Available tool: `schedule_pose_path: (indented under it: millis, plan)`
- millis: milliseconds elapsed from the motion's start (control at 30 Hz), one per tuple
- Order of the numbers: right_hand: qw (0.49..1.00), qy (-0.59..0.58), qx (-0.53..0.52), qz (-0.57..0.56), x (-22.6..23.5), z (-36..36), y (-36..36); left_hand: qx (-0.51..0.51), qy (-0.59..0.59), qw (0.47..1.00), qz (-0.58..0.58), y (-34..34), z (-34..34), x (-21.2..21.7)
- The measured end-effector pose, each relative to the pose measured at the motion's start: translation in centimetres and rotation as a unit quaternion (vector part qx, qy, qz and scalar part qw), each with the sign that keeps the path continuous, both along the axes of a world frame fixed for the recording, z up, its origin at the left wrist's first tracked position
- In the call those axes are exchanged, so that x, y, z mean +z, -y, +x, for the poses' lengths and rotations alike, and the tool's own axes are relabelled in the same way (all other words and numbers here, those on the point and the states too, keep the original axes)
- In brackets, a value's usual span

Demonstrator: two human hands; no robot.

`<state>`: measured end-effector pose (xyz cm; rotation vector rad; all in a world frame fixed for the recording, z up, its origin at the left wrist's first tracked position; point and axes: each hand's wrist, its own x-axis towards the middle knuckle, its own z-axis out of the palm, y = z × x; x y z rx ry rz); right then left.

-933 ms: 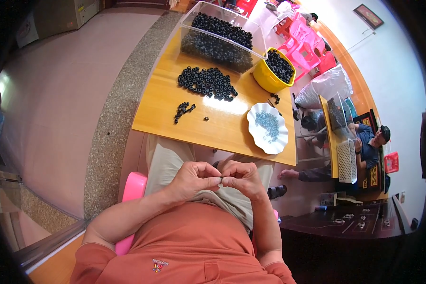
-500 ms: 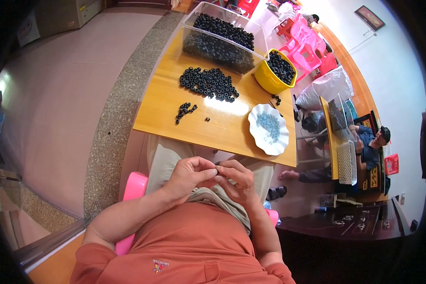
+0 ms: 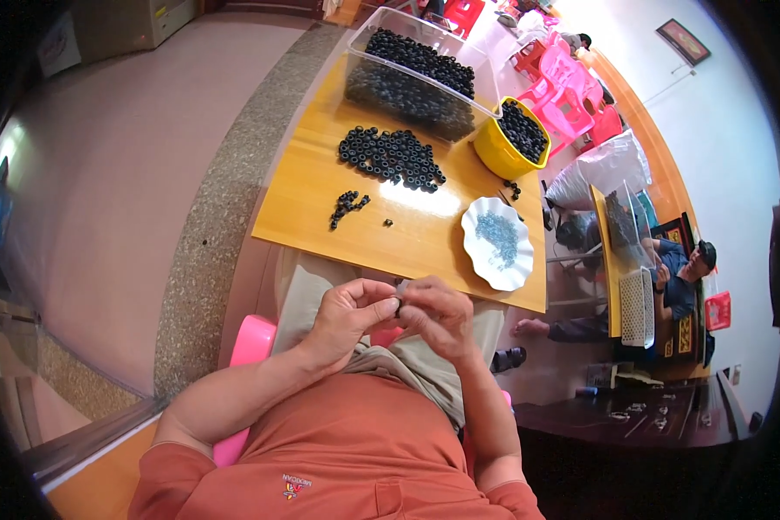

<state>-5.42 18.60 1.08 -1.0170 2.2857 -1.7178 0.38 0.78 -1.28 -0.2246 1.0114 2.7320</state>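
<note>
2 hands meet over my lap, just short of the wooden table (image 3: 321, 208) that carries the clear bin (image 3: 381, 52) of black rings, the yellow bowl (image 3: 498, 156), the white plate (image 3: 485, 251) and a loose pile of rings (image 3: 390, 156), all within reach. My left hand (image 3: 347, 316) and right hand (image 3: 438, 316) curl nearly shut, fingertips pinching 1 small dark ring (image 3: 399, 303) between them; it looks tiny, black and mostly hidden.
</note>
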Motion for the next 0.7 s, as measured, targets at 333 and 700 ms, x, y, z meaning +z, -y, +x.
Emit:
schedule_pose_path:
  millis: [333, 700]
  plan:
    - [0.962, -0.165, -0.142, 0.168, -0.9, -7.7, 3.4, -0.002, 0.012, 1.0, 0.0, 0.4, 0.1, 0.3]
    - [0.904, -0.193, -0.126, 0.36, -0.8, -9.3, 5.2, 0.0, 0.007, 1.0, -0.009, 0.3, 0.0, 0.3]
